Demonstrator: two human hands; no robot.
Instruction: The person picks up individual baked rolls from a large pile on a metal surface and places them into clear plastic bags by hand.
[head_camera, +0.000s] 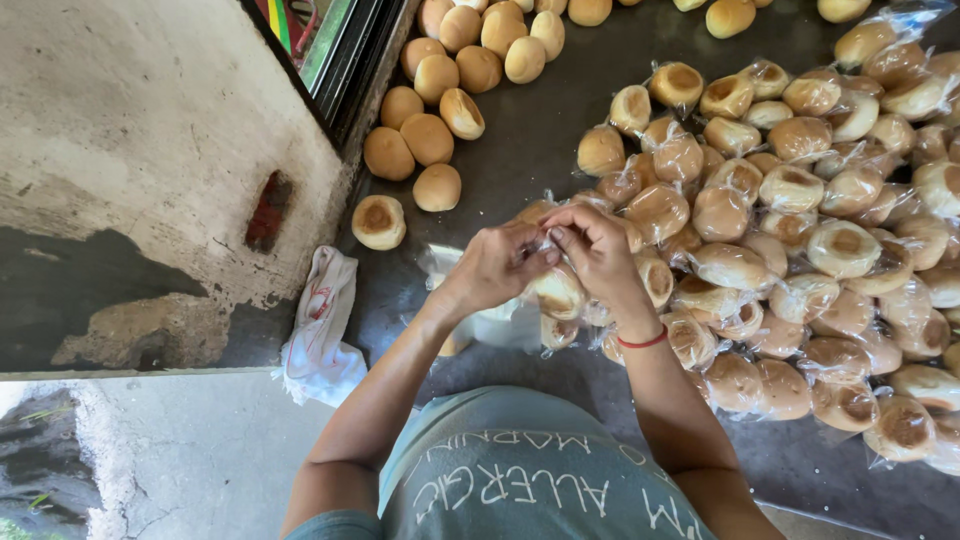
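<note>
Over dark table (520, 150): both hands (545, 258) pinched shut on bagged bun (558, 292).

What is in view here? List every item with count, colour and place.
Bagged buns: too many to count, golden brown in clear plastic, heaped at right.
Loose buns: roughly two dozen, golden brown, unwrapped, upper left of the table.
Table: one, dark.
Bag of buns: one, clear plastic, under both hands.
Cloth bag: one, white with red, hanging off the table's left edge.
Wall: grey-white, left.
Shirt: grey-green, bottom.
Wristband: one, red, right wrist.
Left hand: grip on the bag's top.
Right hand: grip pinching the same bag's top.
</note>
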